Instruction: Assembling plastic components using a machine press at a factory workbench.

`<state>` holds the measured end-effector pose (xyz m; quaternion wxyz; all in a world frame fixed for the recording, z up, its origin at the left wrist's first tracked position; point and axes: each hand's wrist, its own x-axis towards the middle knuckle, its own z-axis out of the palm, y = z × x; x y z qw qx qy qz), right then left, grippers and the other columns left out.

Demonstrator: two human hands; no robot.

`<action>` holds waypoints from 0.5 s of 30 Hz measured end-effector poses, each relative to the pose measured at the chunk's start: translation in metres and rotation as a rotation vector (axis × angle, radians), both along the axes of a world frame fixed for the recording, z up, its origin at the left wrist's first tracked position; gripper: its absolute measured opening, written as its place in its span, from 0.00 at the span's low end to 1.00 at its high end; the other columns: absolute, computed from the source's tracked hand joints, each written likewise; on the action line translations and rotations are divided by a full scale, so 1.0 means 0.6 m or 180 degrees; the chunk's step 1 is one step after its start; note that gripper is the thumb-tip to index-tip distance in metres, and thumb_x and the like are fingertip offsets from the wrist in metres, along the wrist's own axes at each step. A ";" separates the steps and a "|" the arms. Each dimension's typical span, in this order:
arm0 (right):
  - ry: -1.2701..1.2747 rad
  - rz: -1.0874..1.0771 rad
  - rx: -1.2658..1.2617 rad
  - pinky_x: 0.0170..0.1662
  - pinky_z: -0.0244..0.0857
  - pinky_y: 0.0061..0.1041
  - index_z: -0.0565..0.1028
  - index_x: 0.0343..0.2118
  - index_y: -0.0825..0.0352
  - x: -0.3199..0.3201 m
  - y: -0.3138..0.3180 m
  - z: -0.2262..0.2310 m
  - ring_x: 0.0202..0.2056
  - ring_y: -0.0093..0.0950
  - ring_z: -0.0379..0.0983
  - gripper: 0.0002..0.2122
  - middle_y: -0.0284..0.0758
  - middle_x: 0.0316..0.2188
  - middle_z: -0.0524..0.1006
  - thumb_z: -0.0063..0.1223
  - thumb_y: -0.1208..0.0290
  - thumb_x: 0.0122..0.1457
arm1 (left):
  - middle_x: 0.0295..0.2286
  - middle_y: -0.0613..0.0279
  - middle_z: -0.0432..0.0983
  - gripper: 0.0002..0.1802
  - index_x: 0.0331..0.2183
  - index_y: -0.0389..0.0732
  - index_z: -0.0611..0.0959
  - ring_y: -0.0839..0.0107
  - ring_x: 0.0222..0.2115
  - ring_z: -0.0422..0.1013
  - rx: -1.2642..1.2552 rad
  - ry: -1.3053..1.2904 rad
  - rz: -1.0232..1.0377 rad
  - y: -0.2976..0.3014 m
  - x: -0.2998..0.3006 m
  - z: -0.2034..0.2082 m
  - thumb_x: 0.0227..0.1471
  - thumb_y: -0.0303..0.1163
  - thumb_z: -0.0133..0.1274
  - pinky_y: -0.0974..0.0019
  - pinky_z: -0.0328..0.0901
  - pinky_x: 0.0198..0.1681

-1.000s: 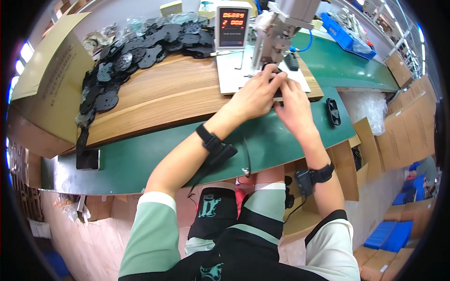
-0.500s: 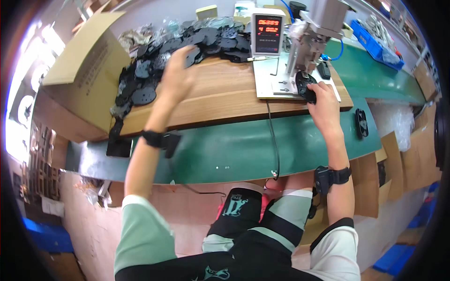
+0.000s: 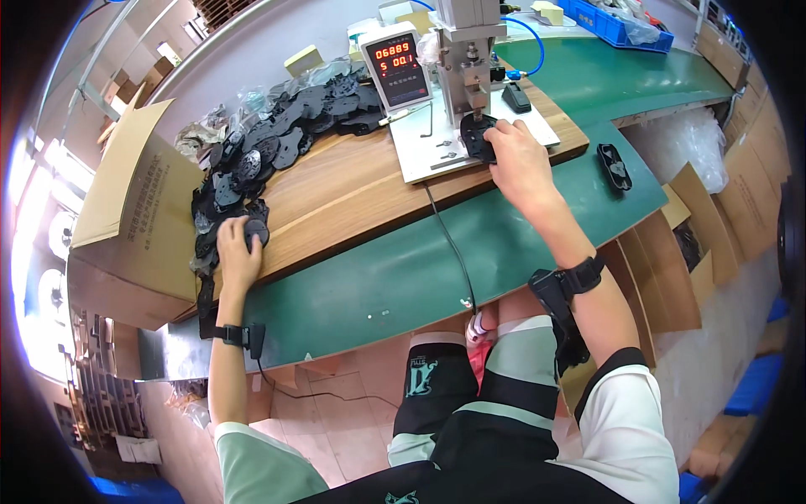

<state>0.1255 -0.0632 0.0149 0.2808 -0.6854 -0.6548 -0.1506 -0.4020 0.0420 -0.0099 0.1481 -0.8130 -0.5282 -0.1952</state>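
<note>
At the near end of the pile of black plastic parts (image 3: 281, 139), my left hand (image 3: 236, 262) has its fingers and thumb closed on a flat, rounded black plastic piece (image 3: 258, 231). My right hand (image 3: 522, 168) pinches the edge of another black plastic part (image 3: 477, 141), which lies on the white base plate (image 3: 424, 160) of a metal press (image 3: 467, 71). The press's narrow tip is directly above that part; whether it touches cannot be made out. A display box (image 3: 398, 69) with red digits stands left of the press.
A tall open cardboard box (image 3: 138, 227) stands left of the pile. The wooden board (image 3: 336, 189) rests on a green tabletop (image 3: 369, 294). A black oblong case (image 3: 614, 167) lies to the right, and a blue crate (image 3: 617, 25) stands at the back. A cable (image 3: 453, 244) hangs over the front edge.
My left hand has come down and toward me, from above the board onto the pile's near end, and closed on a piece. My right hand stays at the press. The view has shifted and tilted.
</note>
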 end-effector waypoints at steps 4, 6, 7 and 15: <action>0.0033 0.0133 0.0084 0.46 0.78 0.39 0.79 0.32 0.69 -0.013 0.007 0.007 0.46 0.39 0.75 0.07 0.37 0.38 0.78 0.58 0.85 0.50 | 0.59 0.39 0.66 0.30 0.57 0.33 0.75 0.43 0.63 0.59 0.0017 0.0126 0.0614 0.043 -0.080 -0.017 0.59 0.40 0.60 0.45 0.54 0.67; 0.0089 0.0130 0.0078 0.45 0.78 0.39 0.79 0.32 0.69 -0.014 0.009 0.007 0.46 0.39 0.75 0.07 0.37 0.38 0.78 0.57 0.85 0.51 | 0.63 0.39 0.61 0.28 0.53 0.34 0.78 0.43 0.65 0.56 -0.0592 0.0027 0.0821 0.046 -0.085 -0.014 0.59 0.44 0.61 0.46 0.54 0.67; 0.0066 0.0097 0.0058 0.45 0.78 0.39 0.79 0.32 0.69 -0.008 0.008 0.002 0.46 0.39 0.75 0.06 0.37 0.38 0.78 0.57 0.85 0.51 | 0.63 0.39 0.61 0.28 0.53 0.34 0.78 0.43 0.65 0.56 -0.0626 0.0028 0.0756 0.043 -0.060 -0.012 0.59 0.44 0.61 0.46 0.54 0.67; 0.0064 0.0098 0.0073 0.46 0.78 0.39 0.79 0.32 0.70 0.004 0.005 -0.004 0.47 0.40 0.75 0.06 0.38 0.39 0.78 0.56 0.84 0.52 | 0.54 0.45 0.68 0.21 0.39 0.34 0.73 0.45 0.56 0.64 -0.0145 -0.0142 -0.0011 -0.006 0.000 0.035 0.55 0.36 0.66 0.51 0.61 0.58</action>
